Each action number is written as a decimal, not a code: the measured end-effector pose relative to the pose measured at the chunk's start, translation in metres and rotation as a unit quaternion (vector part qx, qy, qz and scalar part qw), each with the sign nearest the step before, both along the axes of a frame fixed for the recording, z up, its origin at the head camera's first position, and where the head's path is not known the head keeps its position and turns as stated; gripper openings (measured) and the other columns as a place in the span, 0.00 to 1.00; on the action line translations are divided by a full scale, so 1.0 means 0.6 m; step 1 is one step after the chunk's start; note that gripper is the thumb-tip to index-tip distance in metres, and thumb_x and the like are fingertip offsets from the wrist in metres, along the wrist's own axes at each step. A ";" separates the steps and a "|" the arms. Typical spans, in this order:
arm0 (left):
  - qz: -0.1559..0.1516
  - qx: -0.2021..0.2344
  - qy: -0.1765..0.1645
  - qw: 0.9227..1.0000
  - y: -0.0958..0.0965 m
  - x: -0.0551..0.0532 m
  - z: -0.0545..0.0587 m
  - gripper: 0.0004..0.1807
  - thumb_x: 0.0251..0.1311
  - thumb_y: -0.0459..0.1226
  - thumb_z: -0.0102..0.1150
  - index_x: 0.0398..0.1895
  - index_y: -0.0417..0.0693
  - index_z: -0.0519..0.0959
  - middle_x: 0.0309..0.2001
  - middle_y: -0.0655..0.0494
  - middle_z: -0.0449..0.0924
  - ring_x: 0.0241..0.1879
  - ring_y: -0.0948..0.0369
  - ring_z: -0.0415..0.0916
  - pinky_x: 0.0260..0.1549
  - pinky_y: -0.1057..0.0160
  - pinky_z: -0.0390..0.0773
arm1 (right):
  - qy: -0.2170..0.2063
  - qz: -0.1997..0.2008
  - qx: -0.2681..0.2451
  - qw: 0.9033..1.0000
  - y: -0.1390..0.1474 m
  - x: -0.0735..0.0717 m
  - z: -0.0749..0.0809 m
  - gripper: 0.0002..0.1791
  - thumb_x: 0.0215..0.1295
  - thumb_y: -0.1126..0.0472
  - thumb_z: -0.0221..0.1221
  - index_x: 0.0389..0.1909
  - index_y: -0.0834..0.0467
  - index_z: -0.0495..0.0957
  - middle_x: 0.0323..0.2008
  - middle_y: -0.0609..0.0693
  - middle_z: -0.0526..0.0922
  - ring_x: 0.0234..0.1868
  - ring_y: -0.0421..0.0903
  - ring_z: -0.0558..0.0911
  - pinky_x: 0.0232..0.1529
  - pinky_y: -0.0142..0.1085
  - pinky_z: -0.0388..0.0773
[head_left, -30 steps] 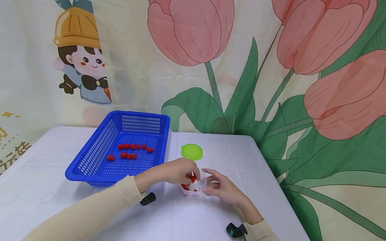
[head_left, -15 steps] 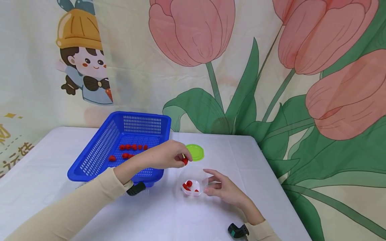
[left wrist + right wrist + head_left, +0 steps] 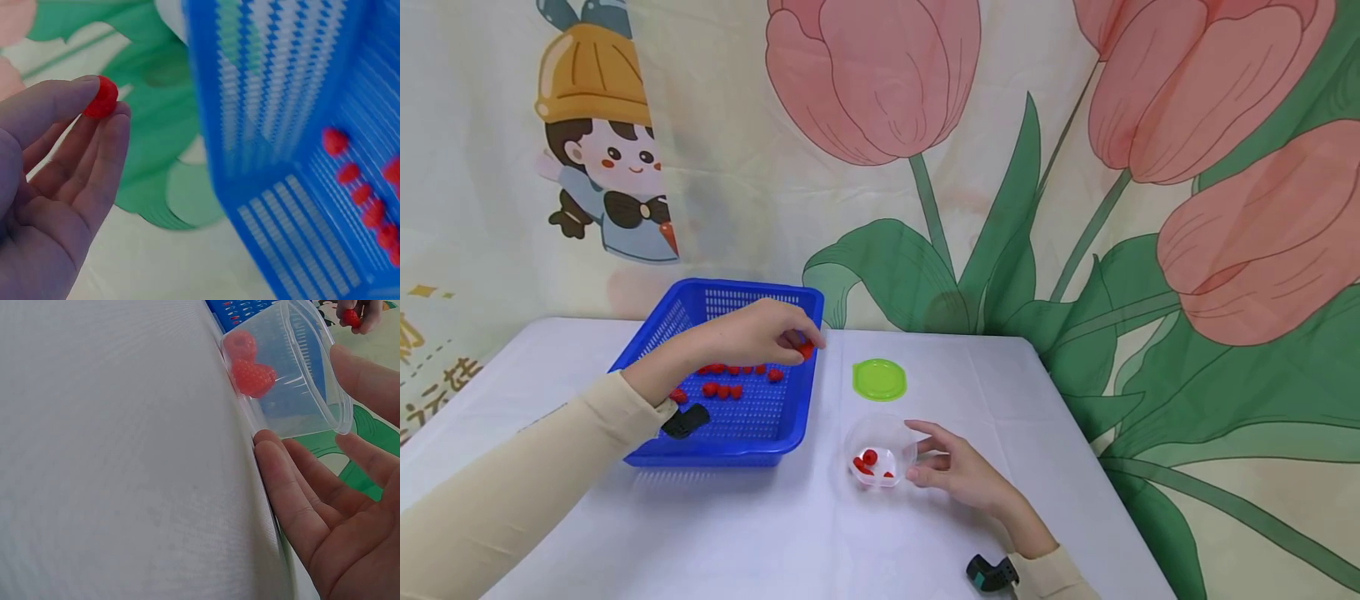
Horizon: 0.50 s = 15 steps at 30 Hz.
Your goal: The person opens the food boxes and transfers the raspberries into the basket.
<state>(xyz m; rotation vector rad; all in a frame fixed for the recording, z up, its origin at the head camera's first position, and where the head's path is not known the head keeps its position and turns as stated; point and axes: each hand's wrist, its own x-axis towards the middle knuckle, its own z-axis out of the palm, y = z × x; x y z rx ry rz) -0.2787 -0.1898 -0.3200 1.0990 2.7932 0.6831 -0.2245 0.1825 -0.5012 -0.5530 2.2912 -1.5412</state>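
In the head view my left hand (image 3: 767,329) overlaps the right side of the blue basket (image 3: 786,433), above its berries. Its thumb and fingertips pinch a single raspberry (image 3: 105,99), plain in the left wrist view. A clear plastic cup (image 3: 855,437) stands on the table to the right of the basket, with a few raspberries (image 3: 252,379) at its bottom. Against the cup's right side rests my right hand (image 3: 958,475), its relaxed fingers spread, some at the rim and some near the base. Several more raspberries (image 3: 722,392) lie in loose rows on the basket floor.
A light green lid (image 3: 880,380) lies flat on the white-covered table (image 3: 820,542) behind the cup. Perforated walls rise around the basket. Behind the table hangs a backdrop (image 3: 737,167) with tulips and a cartoon figure.
My left hand has lifted a raspberry out of the cup and carried it up and left to the basket. My right hand stays at the cup.
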 end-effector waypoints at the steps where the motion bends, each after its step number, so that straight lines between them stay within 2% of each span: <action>1: 0.003 -0.003 -0.001 1.000 -0.009 -0.006 -0.001 0.15 0.66 0.29 0.70 0.55 0.47 0.88 0.51 0.52 0.87 0.49 0.58 0.87 0.50 0.56 0.87 | -0.001 0.000 0.001 1.000 0.000 0.000 0.000 0.42 0.68 0.53 0.73 0.80 0.44 0.66 0.61 0.58 0.78 0.54 0.51 0.86 0.55 0.44 0.85; 9: 0.026 -0.016 -0.003 1.000 -0.056 -0.042 -0.015 0.13 0.66 0.29 0.69 0.52 0.49 0.89 0.51 0.51 0.88 0.50 0.55 0.87 0.52 0.51 0.87 | -0.005 -0.003 0.003 1.000 0.000 0.001 -0.001 0.41 0.68 0.54 0.73 0.80 0.43 0.66 0.61 0.58 0.78 0.53 0.51 0.87 0.55 0.43 0.85; 15: 0.035 -0.040 -0.016 0.998 -0.076 -0.066 -0.035 0.13 0.67 0.30 0.69 0.52 0.49 0.88 0.50 0.52 0.88 0.48 0.55 0.86 0.51 0.50 0.87 | -0.002 -0.002 0.004 1.000 0.001 -0.001 0.000 0.41 0.68 0.54 0.73 0.80 0.43 0.66 0.61 0.58 0.78 0.53 0.50 0.87 0.55 0.42 0.85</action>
